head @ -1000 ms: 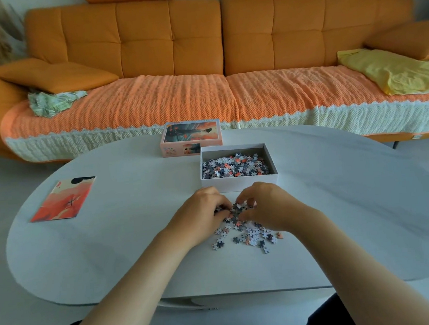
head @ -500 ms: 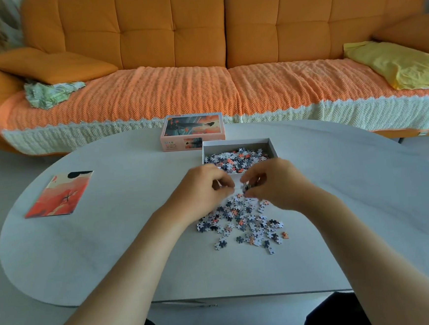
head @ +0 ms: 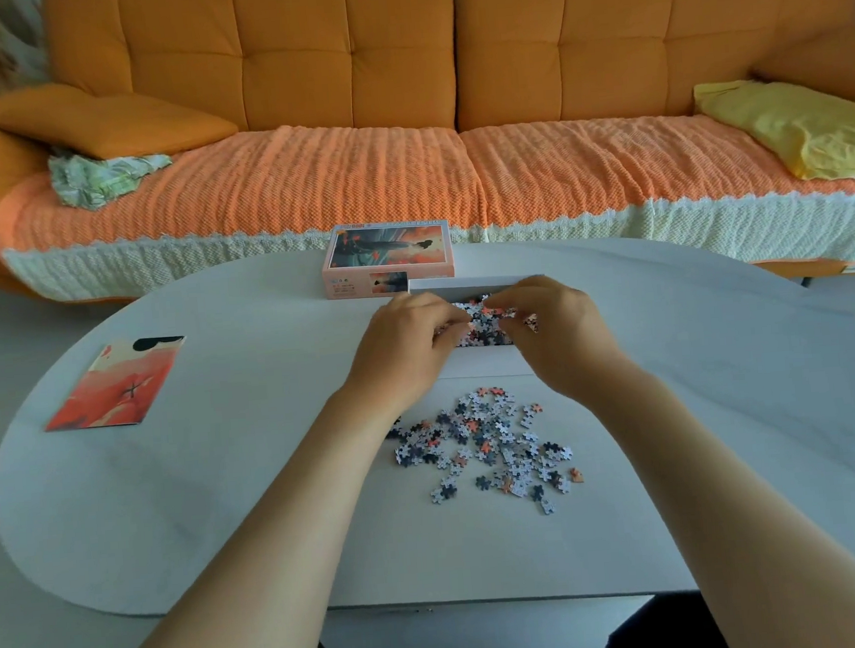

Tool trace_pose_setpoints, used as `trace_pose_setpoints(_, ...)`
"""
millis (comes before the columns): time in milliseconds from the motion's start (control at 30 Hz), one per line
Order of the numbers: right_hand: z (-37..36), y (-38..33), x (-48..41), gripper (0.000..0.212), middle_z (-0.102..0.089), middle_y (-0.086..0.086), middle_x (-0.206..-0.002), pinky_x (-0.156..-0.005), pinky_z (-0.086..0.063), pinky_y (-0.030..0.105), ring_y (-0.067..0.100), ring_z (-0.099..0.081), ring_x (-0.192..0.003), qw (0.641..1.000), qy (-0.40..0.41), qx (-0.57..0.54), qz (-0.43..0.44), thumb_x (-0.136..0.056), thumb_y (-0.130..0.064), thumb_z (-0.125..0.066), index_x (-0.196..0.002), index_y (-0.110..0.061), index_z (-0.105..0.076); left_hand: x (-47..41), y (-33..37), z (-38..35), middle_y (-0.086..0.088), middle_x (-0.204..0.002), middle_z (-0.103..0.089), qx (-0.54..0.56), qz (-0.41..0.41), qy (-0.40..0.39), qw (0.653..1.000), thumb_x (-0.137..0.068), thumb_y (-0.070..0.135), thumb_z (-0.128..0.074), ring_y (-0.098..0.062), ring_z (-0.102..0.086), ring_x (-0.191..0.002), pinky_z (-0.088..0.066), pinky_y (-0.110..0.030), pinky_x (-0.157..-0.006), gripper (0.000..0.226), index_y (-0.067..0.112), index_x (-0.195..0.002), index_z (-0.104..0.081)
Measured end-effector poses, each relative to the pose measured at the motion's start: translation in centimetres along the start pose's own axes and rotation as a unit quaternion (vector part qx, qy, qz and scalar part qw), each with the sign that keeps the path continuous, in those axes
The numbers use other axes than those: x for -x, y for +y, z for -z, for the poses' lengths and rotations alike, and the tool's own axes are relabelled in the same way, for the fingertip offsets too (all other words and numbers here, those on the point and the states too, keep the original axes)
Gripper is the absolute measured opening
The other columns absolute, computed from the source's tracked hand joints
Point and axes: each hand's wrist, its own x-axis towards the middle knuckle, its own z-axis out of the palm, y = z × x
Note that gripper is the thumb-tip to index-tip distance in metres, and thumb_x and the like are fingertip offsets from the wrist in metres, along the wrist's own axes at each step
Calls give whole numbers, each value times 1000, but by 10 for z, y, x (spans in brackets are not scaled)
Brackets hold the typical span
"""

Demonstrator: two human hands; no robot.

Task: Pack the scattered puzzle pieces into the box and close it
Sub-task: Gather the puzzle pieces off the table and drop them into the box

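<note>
Both grips have moved from the loose puzzle pieces [head: 491, 446] on the desk [head: 224, 493] to a position over the open box [head: 463, 284], on the far side of the pile. The left grip [head: 406, 346] and right grip [head: 559, 334] have fingers curled inward; we cannot tell whether they retain pieces or have released them. We judge one transfer near completion (many pieces remain on the desk). The lid [head: 389, 255] stands just beyond the box, far left.

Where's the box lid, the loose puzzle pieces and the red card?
box lid [head: 388, 246], head view, printed top.
loose puzzle pieces [head: 486, 444], head view, middle of pile.
red card [head: 118, 384], head view, its middle.
</note>
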Motion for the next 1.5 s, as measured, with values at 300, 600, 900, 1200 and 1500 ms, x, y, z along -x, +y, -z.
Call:
trace_pose_setpoints(300, 9, -23, 34, 25, -62, -18, -105, -83, -51, 25, -2, -59, -88, 976, -210, 0, 48, -88, -39, -66, -113, -34, -69, 47, -6, 42, 17, -91, -56, -26, 61, -120, 991, -90, 37, -58, 0, -52, -74, -42, -26, -67, 7, 34, -93, -64)
trace_pose_setpoints(600, 0, -22, 52, 63, -43, -11, -137, -106, -38, 39, 12, -35, -126, 948, -304, 82, 39, -80, -59, -66, -137, -39, -48, 82, -2, 40, 13, -113, -42, -34, 123, -247, 961, -88, 44, -64, -5, -45, -100, -37, -20, -87, 43, 31, -127, -55)
trace_pose_setpoints(900, 13, -20, 53, 64, -45, -10, -137, -107, -37, 35, 13, -37, -128, 962, -255, 94, 4, -83, -58, -64, -139, -31, -49, 75, 3, 43, 21, -106, -41, 33, 122, -246, 961, -83, 52, -68, 1, -46, -93, -39, -22, -90, 53, 39, -132, -52)
trace_pose_setpoints(1200, -3, -30, 52, 48, -47, 0, -117, -92, -45, 35, 19, -46, -111, 952, -287, 108, -14, -87, -50, -62, -131, -31, -55, 75, 20, 14, 8, -110, -41, -10, 79, -229, 970, -89, 49, -61, -10, -43, -112, -43, -32, -96, 58, 26, -141, -48)
trace_pose_setpoints(1500, -8, -29, 44, 19, -58, -5, -97, -75, -44, 19, 10, -55, -84, 970, -234, 53, -31, -87, -30, -70, -105, -27, -73, 64, 20, 15, 8, -99, -53, 43, 98, -173, 979, -88, 23, -70, -10, -56, -85, -44, -21, -78, 15, 26, -102, -71)
